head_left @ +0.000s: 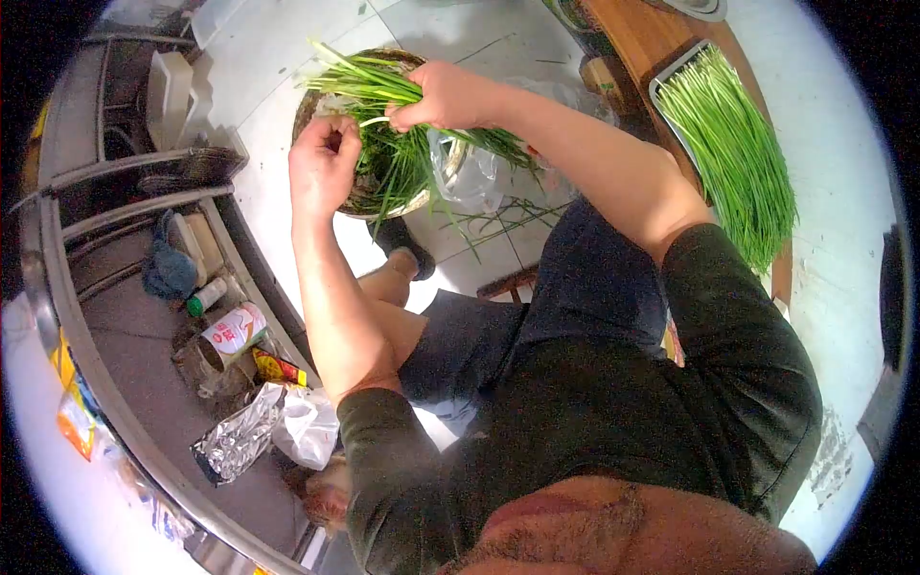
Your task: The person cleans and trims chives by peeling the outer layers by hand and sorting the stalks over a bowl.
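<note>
A bundle of long green stalks with pale ends is gripped in my right hand, above a round basket. My left hand is beside it at the basket's left side, its fingers pinched on the tip of a single pale stalk that runs across from my right thumb. Loose green leaves lie in the basket beneath both hands. A clear plastic bag hangs at the basket's right side.
A metal tray heaped with neatly aligned green stalks stands on a wooden bench at the right. Loose leaves lie on the tiled floor. On the left, a shelf holds a can, foil and a blue cloth.
</note>
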The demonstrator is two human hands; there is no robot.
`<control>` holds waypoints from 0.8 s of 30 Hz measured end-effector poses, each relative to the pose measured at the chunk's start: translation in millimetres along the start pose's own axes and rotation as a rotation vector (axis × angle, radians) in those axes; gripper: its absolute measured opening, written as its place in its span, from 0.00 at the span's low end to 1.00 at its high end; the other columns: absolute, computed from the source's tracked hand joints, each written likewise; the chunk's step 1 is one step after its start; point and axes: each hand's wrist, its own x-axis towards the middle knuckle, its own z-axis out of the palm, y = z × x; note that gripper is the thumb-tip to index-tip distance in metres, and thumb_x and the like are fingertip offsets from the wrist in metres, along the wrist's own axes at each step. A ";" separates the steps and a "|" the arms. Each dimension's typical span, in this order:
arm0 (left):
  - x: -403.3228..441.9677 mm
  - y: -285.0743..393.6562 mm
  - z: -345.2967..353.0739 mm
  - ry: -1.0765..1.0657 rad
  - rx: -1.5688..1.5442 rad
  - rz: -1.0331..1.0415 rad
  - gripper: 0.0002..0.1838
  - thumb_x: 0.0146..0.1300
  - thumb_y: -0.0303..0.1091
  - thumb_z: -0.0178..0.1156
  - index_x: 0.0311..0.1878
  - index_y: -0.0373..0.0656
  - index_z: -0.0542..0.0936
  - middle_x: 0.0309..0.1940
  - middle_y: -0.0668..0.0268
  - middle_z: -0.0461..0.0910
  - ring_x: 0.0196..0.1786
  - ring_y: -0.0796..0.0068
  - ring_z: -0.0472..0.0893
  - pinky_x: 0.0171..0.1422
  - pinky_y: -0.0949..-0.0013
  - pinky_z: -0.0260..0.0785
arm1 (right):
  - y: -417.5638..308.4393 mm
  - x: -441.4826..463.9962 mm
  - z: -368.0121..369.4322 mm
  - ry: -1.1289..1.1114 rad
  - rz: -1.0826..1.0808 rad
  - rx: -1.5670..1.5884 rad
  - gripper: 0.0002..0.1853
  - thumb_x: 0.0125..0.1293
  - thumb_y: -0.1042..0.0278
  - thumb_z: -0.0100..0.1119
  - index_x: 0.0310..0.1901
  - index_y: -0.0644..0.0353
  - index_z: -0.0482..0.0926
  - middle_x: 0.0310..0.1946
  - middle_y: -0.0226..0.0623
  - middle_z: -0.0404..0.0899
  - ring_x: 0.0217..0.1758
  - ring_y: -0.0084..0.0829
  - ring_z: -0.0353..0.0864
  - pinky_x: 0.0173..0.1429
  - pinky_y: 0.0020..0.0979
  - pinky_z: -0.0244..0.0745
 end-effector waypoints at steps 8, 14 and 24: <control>-0.5 -0.2 0.2 -0.114 0.094 -0.128 0.09 0.58 0.30 0.62 0.39 0.33 0.81 0.26 0.58 0.81 0.28 0.75 0.78 0.38 0.70 0.72 | 12.0 5.3 -1.7 0.042 -0.126 -0.188 0.15 0.56 0.57 0.66 0.34 0.63 0.83 0.24 0.31 0.82 0.29 0.22 0.75 0.39 0.28 0.70; 4.9 -2.5 -3.8 0.014 0.259 -0.225 0.13 0.61 0.36 0.59 0.40 0.33 0.81 0.30 0.50 0.82 0.34 0.58 0.83 0.42 0.63 0.73 | -0.3 -1.6 -3.4 0.059 -0.139 -0.228 0.14 0.55 0.56 0.66 0.33 0.61 0.84 0.23 0.33 0.81 0.25 0.22 0.73 0.35 0.29 0.68; 5.4 -9.3 7.7 -0.086 -0.294 -0.542 0.20 0.67 0.47 0.57 0.43 0.36 0.82 0.29 0.64 0.81 0.35 0.74 0.77 0.45 0.71 0.68 | -4.7 -1.5 -5.9 0.031 0.040 0.200 0.15 0.58 0.59 0.65 0.39 0.62 0.81 0.24 0.27 0.80 0.18 0.15 0.64 0.25 0.22 0.61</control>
